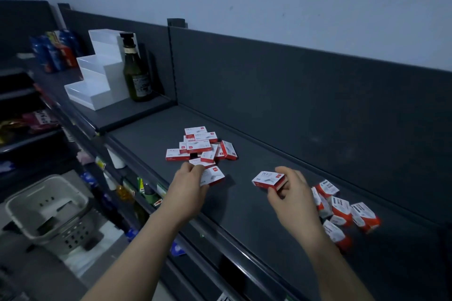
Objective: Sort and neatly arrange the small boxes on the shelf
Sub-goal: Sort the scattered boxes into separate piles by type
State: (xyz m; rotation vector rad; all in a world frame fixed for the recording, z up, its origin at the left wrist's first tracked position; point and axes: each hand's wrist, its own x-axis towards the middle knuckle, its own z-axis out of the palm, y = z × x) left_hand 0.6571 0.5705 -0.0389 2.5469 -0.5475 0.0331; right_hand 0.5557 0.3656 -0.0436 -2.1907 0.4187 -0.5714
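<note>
Early stage, by layout: on the shelf [244,217], an unsorted heap of small boxes [200,148] lies at 12 o'clock of the L hand [188,186], which pinches one box [214,176]; the R hand [291,193] grips a second box [267,178], w/ a tumbled cluster [342,210] at its 4 o'clock; no neat row yet.
</note>
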